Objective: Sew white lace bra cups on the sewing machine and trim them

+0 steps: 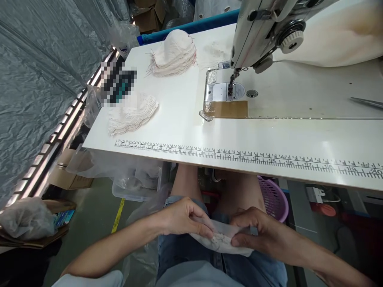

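Over my lap I hold a small white piece of fabric [222, 238] with a lacy or gathered patch in its middle. My left hand [194, 221] pinches its left end between thumb and fingers. At the right end, my right hand [253, 231] grips it the same way, so the piece stretches between both hands. On the table above lie a stack of cream fabric cups [175, 54] with loose threads and a stack of white lacy pieces [133, 115]. The sewing machine [254, 36] stands at the right, its presser foot [230, 88] over the needle plate.
A ruler strip [239, 156] runs along the front edge of the white table [176, 119]. Metal tweezers [366, 102] lie at the right. Below are a clear plastic bin [134, 187] and a purple basket [273, 197]. A blurred patch [118, 85] covers something at the table's left.
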A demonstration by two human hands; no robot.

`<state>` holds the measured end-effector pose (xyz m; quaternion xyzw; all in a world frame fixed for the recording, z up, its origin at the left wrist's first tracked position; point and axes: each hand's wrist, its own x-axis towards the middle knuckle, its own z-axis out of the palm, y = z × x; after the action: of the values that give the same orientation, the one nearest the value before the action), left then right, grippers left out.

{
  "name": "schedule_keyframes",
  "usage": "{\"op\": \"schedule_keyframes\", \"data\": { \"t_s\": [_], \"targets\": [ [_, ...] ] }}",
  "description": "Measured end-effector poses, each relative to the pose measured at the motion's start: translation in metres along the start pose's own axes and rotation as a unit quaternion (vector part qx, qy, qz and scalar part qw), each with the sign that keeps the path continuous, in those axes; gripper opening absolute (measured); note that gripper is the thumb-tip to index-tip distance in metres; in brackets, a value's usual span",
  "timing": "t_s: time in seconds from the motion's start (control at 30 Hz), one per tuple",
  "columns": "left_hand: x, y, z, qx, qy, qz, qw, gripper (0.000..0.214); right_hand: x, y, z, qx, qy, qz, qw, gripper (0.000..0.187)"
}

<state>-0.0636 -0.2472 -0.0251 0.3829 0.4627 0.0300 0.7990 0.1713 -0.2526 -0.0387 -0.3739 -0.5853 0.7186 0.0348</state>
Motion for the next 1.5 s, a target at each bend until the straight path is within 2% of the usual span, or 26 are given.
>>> {"op": "schedule_keyframes", "data": {
  "t_s": [0.23,0.4,0.57,0.67,0.9,1.1,1.33,1.5],
  "targets": [
    [0.003,-0.002,-0.001,-0.014,-0.024,-0.012,1.0,0.038,0.007,-0.002,0.002,0.055,-0.036,-0.024,0.998,0.032],
    [0.003,-0.002,-0.001,-0.003,-0.008,-0.016,1.0,0.041,0.01,0.003,0.001,0.087,-0.027,-0.002,0.996,0.036],
    [0.005,-0.002,0.0,-0.005,-0.02,-0.013,1.0,0.042,0.008,-0.001,-0.002,0.109,-0.038,0.015,0.993,0.035],
    [0.007,-0.003,0.001,-0.009,-0.025,-0.005,1.0,0.039,0.009,-0.003,0.0,0.107,-0.046,0.005,0.993,0.034],
    [0.005,-0.002,-0.003,-0.001,-0.002,-0.006,1.0,0.038,0.005,0.006,-0.006,0.121,-0.016,0.013,0.992,0.033],
    [0.005,-0.002,-0.002,-0.019,-0.007,-0.014,1.0,0.041,0.006,0.004,-0.004,0.134,-0.046,0.031,0.989,0.033],
    [0.002,-0.002,-0.002,-0.01,0.016,-0.016,1.0,0.046,0.008,0.007,-0.002,0.143,-0.045,0.019,0.989,0.032],
    [0.002,-0.003,0.0,-0.045,0.02,-0.006,0.999,0.043,0.006,0.007,-0.004,0.117,-0.046,0.02,0.992,0.033]
  ]
}}
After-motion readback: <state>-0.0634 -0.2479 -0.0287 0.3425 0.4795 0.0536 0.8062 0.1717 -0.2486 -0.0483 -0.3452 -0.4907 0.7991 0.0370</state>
